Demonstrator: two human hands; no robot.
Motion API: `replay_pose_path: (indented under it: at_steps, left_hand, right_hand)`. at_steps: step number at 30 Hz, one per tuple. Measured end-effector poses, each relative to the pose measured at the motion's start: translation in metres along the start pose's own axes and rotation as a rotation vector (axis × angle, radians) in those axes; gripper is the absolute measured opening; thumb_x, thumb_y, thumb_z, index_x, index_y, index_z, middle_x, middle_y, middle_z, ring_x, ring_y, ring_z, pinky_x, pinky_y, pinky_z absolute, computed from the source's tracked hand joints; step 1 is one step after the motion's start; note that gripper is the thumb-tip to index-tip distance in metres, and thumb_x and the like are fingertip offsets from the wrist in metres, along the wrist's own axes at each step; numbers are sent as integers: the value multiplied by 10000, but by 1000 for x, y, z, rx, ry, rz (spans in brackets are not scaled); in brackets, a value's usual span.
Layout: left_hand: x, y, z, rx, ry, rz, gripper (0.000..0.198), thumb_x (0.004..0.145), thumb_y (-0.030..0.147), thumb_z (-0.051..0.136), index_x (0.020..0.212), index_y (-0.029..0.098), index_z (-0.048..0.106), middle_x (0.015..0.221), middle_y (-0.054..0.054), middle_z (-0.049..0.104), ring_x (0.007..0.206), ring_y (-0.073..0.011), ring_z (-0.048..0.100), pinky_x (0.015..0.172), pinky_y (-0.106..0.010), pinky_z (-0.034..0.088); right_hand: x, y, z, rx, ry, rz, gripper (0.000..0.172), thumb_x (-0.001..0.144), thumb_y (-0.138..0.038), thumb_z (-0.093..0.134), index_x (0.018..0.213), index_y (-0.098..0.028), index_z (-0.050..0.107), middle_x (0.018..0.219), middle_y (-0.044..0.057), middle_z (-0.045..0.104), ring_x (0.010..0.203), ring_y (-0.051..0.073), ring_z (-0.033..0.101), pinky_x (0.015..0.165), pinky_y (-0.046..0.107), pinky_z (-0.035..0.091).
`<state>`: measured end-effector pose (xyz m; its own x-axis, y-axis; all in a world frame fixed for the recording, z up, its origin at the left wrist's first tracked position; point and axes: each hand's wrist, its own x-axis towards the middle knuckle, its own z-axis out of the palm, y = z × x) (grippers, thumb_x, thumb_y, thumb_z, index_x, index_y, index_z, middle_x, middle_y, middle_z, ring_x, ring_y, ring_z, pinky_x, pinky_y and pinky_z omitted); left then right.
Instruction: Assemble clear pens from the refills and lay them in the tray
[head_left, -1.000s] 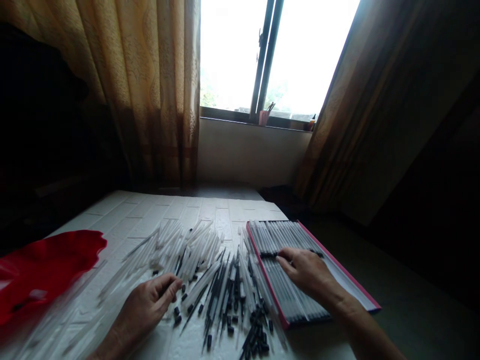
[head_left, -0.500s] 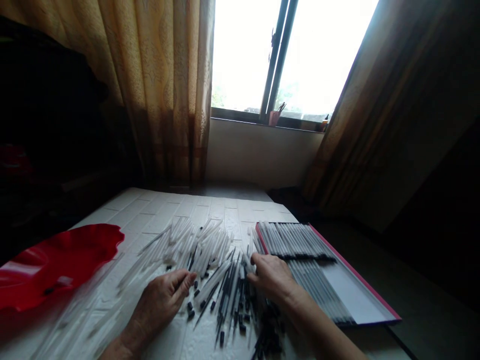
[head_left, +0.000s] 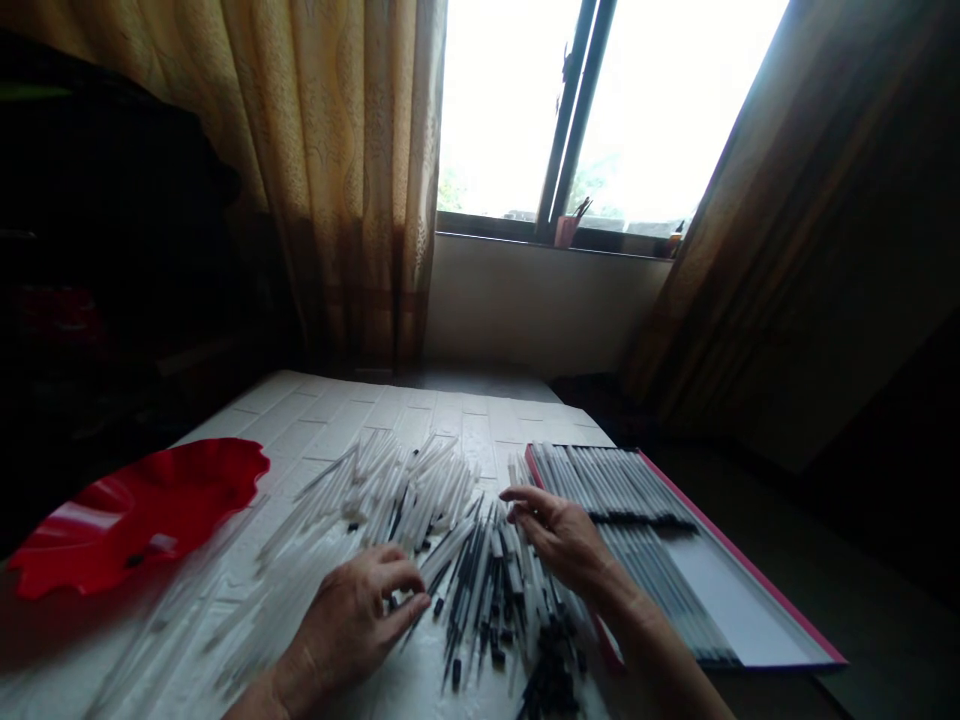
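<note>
My left hand (head_left: 364, 612) hovers low over the pile's near left side, thumb and index finger parted. A small black pen cap shows in the gap between them, and I see no firm grip on it. Thin black pen refills (head_left: 469, 570) fan out between my hands. My right hand (head_left: 559, 530) is above their far right end, fingers stretched and apart. Clear pen barrels (head_left: 420, 490) lie heaped behind, with more spread to the left. Several black caps (head_left: 551, 680) cluster at the near edge. On the right, a shallow box (head_left: 780, 615) holds two rows of capped pens (head_left: 600, 480).
A red wavy-rimmed bowl (head_left: 150, 510) stands at the left, a small dark piece inside. The white brick-patterned tabletop (head_left: 390, 405) runs back toward the wall. Beyond are curtains (head_left: 360, 200) and a window, with a pink cup (head_left: 566, 230) on its sill.
My left hand has moved nearer and slightly right, its pinched fingers now parted. The right hand's fingers have loosened and stretched out. The view has shifted slightly left.
</note>
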<state>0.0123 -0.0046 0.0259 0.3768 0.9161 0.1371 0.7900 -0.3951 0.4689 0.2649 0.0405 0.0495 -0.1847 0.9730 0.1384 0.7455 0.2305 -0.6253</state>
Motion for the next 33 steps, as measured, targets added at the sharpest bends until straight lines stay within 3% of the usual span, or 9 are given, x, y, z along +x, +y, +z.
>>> replay_pose_path:
  at_steps: [4,7,9,13,15,22,26,30,33]
  left_hand:
    - [-5,7,11,151,-36,-49,108,789,183,609,835,250,681,937,-10,663,908,-209,630,784,-296,447]
    - [-7,15,18,242,-38,-84,170,795,129,575,880,244,667,989,-17,649,951,-208,612,822,-316,453]
    - [-6,22,21,278,-59,-84,196,807,114,556,910,236,669,1010,-34,647,967,-216,608,830,-329,461]
    - [-1,34,24,332,-100,-97,208,816,91,532,914,200,680,1023,-79,656,973,-263,612,830,-391,486]
    - [1,36,25,357,-101,-104,233,822,70,510,926,185,683,1031,-99,662,977,-288,618,831,-429,493]
    - [0,40,24,509,-127,-145,374,818,-46,411,940,151,705,1024,-154,691,952,-329,648,805,-481,502]
    - [-3,34,28,534,-127,-167,412,805,-77,391,951,153,701,1038,-154,695,953,-329,650,806,-481,495]
    - [-9,17,28,483,-26,-166,387,802,-54,417,970,168,685,1039,-136,693,956,-291,646,833,-426,481]
    - [-11,4,19,391,84,-176,311,861,45,420,993,185,664,1022,-129,696,963,-288,645,840,-421,475]
  right_hand:
    - [-2,4,11,573,87,-59,297,811,-390,554,972,-163,658,798,61,714,714,179,646,643,264,485]
    - [-5,6,19,710,57,-16,267,766,-406,622,900,-176,646,727,18,657,593,140,588,528,234,438]
    - [-7,8,23,764,24,-4,290,778,-402,618,965,-180,629,748,7,643,557,119,564,528,236,441]
    - [-9,8,27,785,-5,-31,550,811,-385,601,1303,-193,450,813,9,662,560,117,557,587,273,483]
    - [-9,9,28,777,2,-29,634,818,-373,599,1375,-189,360,836,18,670,576,126,563,593,285,496]
    - [-13,13,33,748,-18,-58,353,817,-358,604,1102,-155,559,877,98,697,816,222,653,677,328,530]
    - [-15,10,33,726,-52,-102,243,853,-324,568,1042,-171,588,859,72,694,806,206,657,704,313,518]
    - [-16,6,31,648,-58,-117,158,870,-321,554,919,-180,607,794,31,660,756,179,632,670,272,494]
    - [-17,1,28,601,-71,-116,142,864,-318,561,845,-183,601,758,15,641,715,165,614,650,253,480]
